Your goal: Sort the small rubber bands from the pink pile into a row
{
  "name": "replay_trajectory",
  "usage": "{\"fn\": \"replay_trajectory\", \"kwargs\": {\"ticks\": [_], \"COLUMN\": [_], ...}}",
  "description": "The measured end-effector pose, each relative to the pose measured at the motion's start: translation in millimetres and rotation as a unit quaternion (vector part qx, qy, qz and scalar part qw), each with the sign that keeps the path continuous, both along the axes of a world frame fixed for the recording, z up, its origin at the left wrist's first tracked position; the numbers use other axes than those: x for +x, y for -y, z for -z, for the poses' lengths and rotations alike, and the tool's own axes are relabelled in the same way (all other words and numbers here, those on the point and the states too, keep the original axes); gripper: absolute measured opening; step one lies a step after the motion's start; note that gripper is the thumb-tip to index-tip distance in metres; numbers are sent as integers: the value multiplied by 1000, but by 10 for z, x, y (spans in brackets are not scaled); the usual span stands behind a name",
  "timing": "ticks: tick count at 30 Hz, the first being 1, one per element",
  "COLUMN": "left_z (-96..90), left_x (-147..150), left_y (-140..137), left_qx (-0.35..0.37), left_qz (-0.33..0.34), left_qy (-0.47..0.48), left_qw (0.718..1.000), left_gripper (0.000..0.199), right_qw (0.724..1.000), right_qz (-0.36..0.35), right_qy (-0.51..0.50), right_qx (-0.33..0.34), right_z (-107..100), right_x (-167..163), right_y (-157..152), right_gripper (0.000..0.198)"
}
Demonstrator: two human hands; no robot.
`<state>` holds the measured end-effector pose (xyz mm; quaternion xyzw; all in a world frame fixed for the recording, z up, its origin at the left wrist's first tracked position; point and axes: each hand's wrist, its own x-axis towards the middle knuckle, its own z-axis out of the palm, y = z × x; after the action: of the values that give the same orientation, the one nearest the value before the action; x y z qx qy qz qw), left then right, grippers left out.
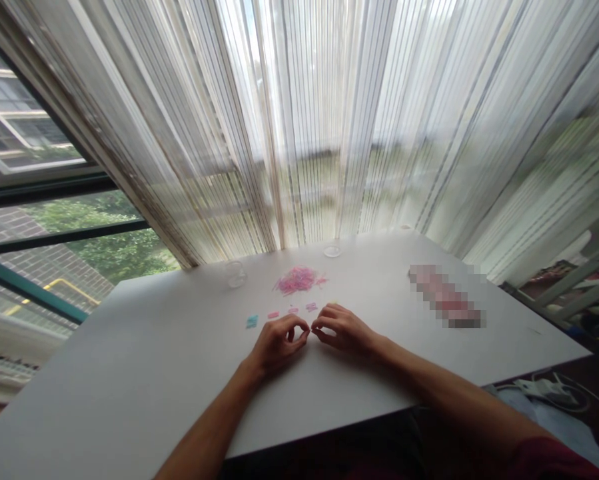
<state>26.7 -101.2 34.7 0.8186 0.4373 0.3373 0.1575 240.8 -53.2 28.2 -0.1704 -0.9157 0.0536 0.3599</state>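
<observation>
My left hand [280, 342] rests low over the white table [149, 373], thumb and index finger pinched together. Facing it, my right hand [346, 329] is pinched too, and the fingertips of both nearly meet. Whatever lies between them is too small to make out. Just beyond the hands runs a row of small sorted groups: a teal one [252, 321], a red-pink one [273, 315], a pale pink one [292, 310] and a purple one [312, 307]. Behind these is a loose pile of thin pink and purple strips [298, 280].
A clear round container [236, 275] stands at the back left, and a clear round lid or dish [332, 251] lies at the back edge. On the right is a blurred-out reddish object [446, 297]. Sheer curtains [319, 120] hang behind the table. Cables [554, 390] lie beyond its right front edge.
</observation>
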Motion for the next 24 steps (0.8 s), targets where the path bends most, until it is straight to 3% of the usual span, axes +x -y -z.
{"fn": "replay_trajectory", "kwargs": {"ticks": [24], "left_z": [12], "left_x": [-11], "left_y": [-13], "left_qx": [26], "left_qz": [-9], "left_qy": [-14], "left_qw": [1000], "left_gripper": [10], "right_qw": [999], "right_qz": [2], "right_qy": [-39], "right_qx": [-15], "right_z": [2], "right_x": [-6], "right_y": [-9], "right_gripper": [9]}}
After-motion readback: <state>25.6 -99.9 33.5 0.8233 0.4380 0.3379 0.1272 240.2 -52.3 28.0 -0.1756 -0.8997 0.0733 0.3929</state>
